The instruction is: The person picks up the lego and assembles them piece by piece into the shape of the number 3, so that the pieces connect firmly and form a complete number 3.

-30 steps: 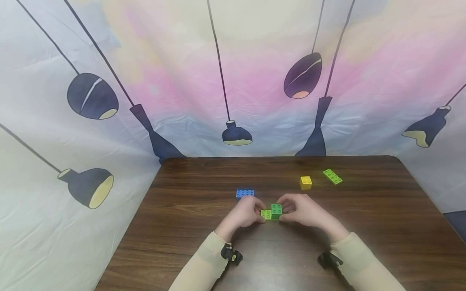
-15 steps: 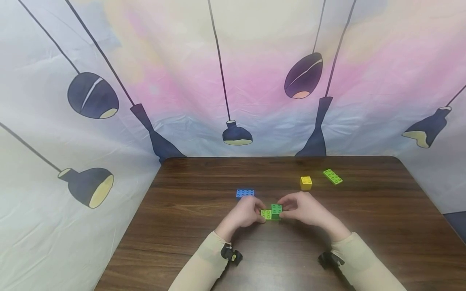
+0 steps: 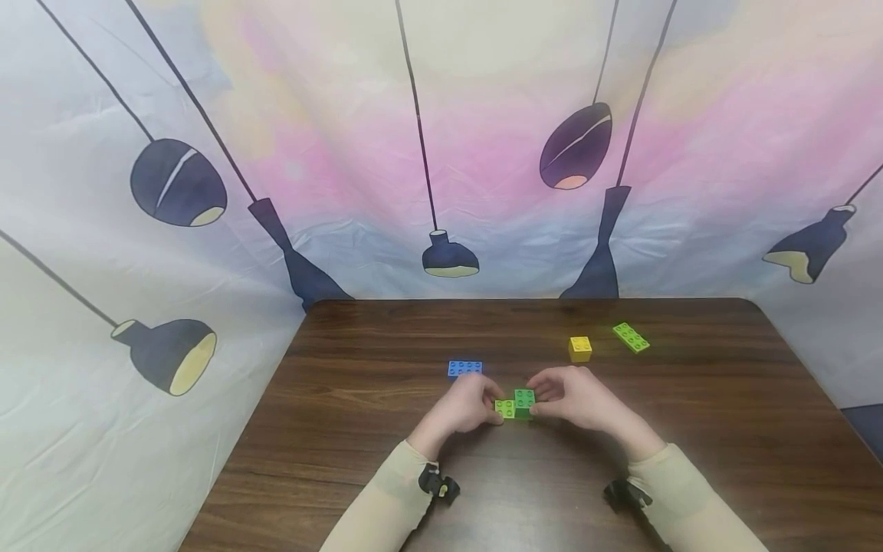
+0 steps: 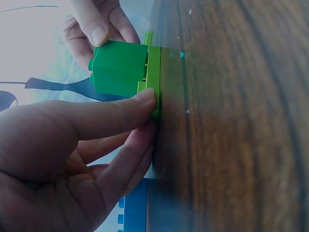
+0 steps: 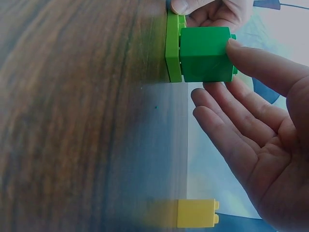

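"Pastel pink, blue and cream cloth [image 3: 331, 123] hangs across the back, printed with navy hanging lamps [image 3: 450, 257], right above a dark brown wood-grain table [image 3: 310, 429] with rounded far corners."

"Light gleaming on its near middle, too! And centre stage?"

"Flat light-green plastic plate [image 3: 504, 409], down on the wood, with a taller square-topped green plastic brick [image 3: 524, 399] standing on its right half."

"Hands?"

"Left hand [image 3: 469, 402] has fingers bent in, pinching the plate's left end. Right hand [image 3: 579, 395] is half open, thumb touching the green brick, fingers behind; whether they grip, I can't tell."

"And around them?"

"Blue eight-stud plastic brick [image 3: 465, 369] just beyond the left hand, yellow cube-shaped plastic brick [image 3: 580, 349] beyond the right, a second light-green plate [image 3: 631, 337] slantwise near it. Cream sleeves [image 3: 393, 491] at the near edge, black devices [image 3: 439, 484] on both wrists!"
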A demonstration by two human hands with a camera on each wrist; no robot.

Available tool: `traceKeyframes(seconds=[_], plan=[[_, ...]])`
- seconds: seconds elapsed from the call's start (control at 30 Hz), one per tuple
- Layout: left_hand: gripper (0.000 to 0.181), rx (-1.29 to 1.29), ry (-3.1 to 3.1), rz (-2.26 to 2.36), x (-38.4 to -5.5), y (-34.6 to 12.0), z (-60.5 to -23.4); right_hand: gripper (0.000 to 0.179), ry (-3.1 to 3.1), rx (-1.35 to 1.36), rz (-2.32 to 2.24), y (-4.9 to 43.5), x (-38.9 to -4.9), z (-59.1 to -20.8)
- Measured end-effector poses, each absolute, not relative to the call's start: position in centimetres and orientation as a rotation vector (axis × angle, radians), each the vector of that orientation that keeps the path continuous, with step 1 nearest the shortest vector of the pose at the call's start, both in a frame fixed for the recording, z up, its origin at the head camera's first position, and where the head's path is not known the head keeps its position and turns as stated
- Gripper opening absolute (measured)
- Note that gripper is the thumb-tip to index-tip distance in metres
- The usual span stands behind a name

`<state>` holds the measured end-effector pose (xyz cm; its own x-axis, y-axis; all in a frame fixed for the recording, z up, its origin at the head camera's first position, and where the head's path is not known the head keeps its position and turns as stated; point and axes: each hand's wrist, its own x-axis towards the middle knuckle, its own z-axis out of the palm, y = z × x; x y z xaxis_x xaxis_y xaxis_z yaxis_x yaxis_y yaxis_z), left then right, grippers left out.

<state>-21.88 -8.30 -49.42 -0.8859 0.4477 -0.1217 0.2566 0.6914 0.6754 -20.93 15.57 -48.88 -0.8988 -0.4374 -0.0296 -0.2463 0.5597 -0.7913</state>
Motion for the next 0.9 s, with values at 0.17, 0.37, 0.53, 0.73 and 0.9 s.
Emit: traceKeyframes(seconds=[0.17,0.37,0.53,0.73,0.9], plan=[[0.033,0.557,2.623,0.99,-21.93,-8.26,-49.43,0.034,2.569,-0.56,-1.265,15.66,-20.94,-49.02],[0.033,0.549,2.619,0.99,-22.0,-8.2,-49.53,0.034,2.581,-0.549,-1.259,15.73,-20.93,-49.18],[0.033,0.548,2.624,0.98,-21.99,-8.15,-49.6,0.034,2.589,-0.526,-1.252,15.69,-20.79,-49.18],[0.033,0.556,2.623,0.974,-21.96,-8.19,-49.5,0.032,2.612,-0.519,-1.239,15.43,-20.55,-48.85],[0.034,0.548,2.622,0.976,-22.03,-8.28,-49.47,0.03,2.617,-0.503,-1.231,15.16,-20.45,-48.55]])
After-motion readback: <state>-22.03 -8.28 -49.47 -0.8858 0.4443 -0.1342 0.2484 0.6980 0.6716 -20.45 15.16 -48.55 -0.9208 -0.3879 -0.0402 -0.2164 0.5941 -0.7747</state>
